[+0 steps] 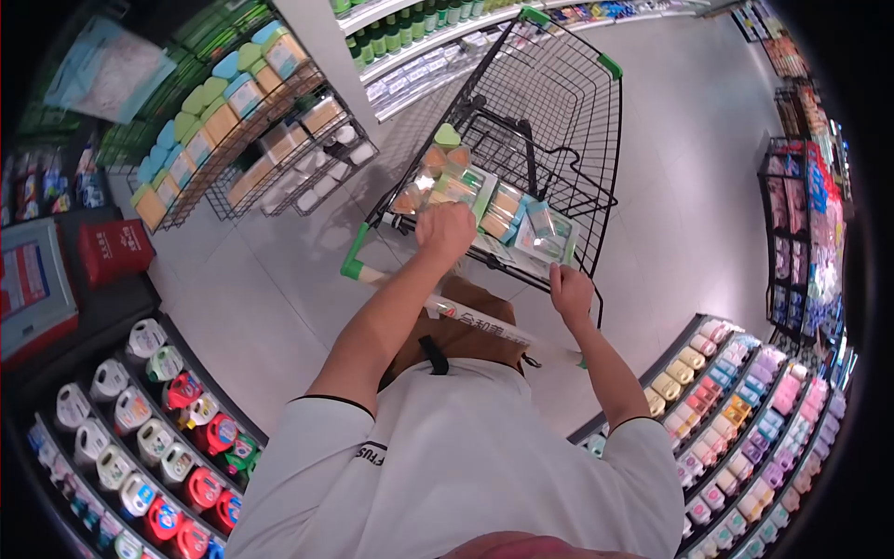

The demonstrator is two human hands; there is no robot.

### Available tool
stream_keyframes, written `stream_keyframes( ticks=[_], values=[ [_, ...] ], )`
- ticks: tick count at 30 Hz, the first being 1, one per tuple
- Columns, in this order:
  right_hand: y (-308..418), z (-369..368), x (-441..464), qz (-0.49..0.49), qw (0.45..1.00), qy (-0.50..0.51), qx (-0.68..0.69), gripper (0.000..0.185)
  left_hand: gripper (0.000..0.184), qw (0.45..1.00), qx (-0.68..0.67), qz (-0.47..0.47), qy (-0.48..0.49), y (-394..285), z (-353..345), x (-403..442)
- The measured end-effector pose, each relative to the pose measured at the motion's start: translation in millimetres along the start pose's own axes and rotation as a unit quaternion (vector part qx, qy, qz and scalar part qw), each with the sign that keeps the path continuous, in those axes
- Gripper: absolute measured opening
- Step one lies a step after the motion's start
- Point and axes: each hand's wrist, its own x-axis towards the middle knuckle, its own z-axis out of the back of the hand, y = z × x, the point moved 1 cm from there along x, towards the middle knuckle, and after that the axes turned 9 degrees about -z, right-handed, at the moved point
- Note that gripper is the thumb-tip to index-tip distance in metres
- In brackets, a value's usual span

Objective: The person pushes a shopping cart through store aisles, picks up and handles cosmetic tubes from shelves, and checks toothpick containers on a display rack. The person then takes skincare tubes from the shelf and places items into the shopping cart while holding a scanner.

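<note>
A black wire shopping cart [568, 154] with green corners stands in front of me, its white handle bar [475, 321] crossing near my waist. Several packs lie in its near upper section: clear packs with orange-brown contents [433, 172], a pack with tan and blue stripes [504, 210] and a clear plastic pack [548, 228]. My left hand [447, 231] is closed over the near edge of these packs; its fingertips are hidden. My right hand [571, 294] is closed at the near right corner, beside the clear pack. Whether it grips that pack or the cart's rim is hidden.
On the left stands a wire rack [223, 126] of tan, green and blue packs. Shelves of bottles [140, 410] are at lower left, with more shelves of colourful bottles [745, 410] at lower right. A hanging display [792, 233] stands far right; green bottles [400, 33] line the back shelf.
</note>
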Motion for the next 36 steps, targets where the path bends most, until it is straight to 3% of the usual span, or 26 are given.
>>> stream_keyframes(
  ticks=[5,7,16,21,26,36],
  values=[
    [2.4,5.2,20.1,-0.010,1.000,-0.016,0.007,0.047,0.030,0.999,0.015,-0.006,0.032,-8.7,7.9,27.9],
    [5.3,7.5,26.2,-0.031,0.999,-0.010,0.003,0.047,0.027,0.999,0.029,-0.014,-0.003,-10.5,10.8,36.8],
    [25.2,17.0,61.4,-0.067,0.997,0.009,0.035,0.046,0.018,0.990,0.120,-0.047,0.048,-0.7,21.9,87.1],
    [29.4,19.7,81.9,-0.091,0.993,0.029,0.067,0.046,0.024,0.990,0.118,-0.073,0.021,2.9,19.9,115.5],
    [30.7,23.1,88.9,-0.109,0.990,0.045,0.080,0.045,0.044,0.991,0.117,-0.014,0.070,-14.3,34.8,133.6],
    [33.2,22.7,93.9,-0.111,0.989,0.026,0.092,0.038,0.046,0.993,0.100,-0.046,0.044,-8.1,38.6,133.3]
  ],
)
